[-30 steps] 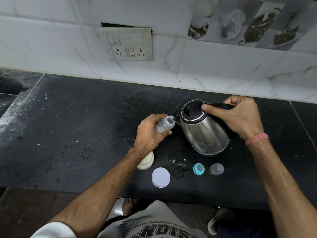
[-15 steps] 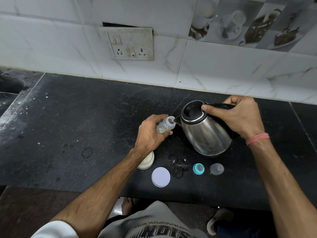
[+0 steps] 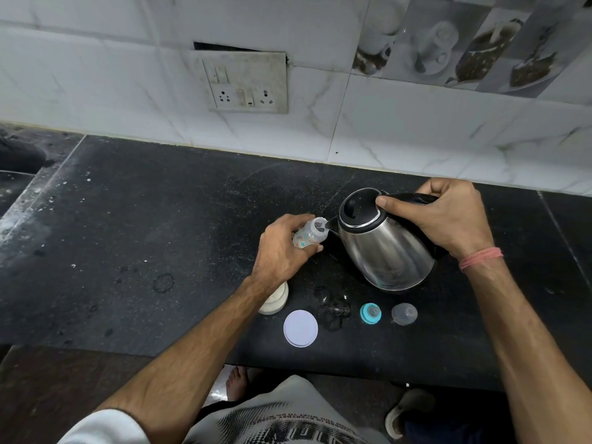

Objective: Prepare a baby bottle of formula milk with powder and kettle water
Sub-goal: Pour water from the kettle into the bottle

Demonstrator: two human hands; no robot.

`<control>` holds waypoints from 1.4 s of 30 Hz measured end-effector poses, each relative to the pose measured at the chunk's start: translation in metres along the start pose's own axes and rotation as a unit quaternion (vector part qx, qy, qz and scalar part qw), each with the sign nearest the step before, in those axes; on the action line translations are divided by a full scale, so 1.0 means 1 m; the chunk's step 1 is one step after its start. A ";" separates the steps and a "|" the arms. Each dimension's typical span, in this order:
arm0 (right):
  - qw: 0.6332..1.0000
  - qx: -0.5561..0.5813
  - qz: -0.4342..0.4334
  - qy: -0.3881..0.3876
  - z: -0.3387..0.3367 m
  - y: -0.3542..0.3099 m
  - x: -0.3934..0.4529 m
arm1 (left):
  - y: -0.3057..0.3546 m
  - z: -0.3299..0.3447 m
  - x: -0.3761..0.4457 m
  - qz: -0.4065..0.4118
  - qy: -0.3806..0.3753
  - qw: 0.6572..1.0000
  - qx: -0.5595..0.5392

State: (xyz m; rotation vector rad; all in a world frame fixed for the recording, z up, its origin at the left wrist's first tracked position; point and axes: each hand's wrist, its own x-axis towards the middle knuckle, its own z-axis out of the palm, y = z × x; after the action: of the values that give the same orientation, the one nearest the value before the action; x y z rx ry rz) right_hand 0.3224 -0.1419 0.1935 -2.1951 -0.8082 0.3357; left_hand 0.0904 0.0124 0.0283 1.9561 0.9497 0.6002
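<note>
Right hand [image 3: 448,216] is wrapped round the handle of the kettle [image 3: 381,245], tipping its spout against the mouth of the baby bottle [image 3: 309,237], which the left hand [image 3: 282,251] grips tilted above the counter [image 3: 144,235].

bottle [image 3: 310,236] left of kettle [image 3: 386,248] | lid [image 3: 300,328], teat ring [image 3: 370,313] in front

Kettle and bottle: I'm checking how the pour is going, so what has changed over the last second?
Almost nothing. The right hand still grips the tilted kettle, its spout at the mouth of the baby bottle, which the left hand still holds. The white lid, teal ring and clear cap lie where they were.
</note>
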 end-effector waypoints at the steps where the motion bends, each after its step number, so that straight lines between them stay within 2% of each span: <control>1: 1.000 -0.003 0.000 0.000 0.000 0.000 0.000 | 0.000 0.000 -0.001 0.001 0.001 1.000 0.000; 42: 0.999 -0.040 -0.020 0.004 -0.001 -0.007 -0.008 | 0.004 -0.004 -0.007 0.011 0.002 1.000 0.003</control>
State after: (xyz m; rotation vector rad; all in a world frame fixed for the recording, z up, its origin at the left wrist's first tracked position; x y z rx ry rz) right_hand 0.3139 -0.1442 0.1995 -2.2487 -0.8741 0.2785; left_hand 0.0850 0.0069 0.0330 1.9740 0.9351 0.6129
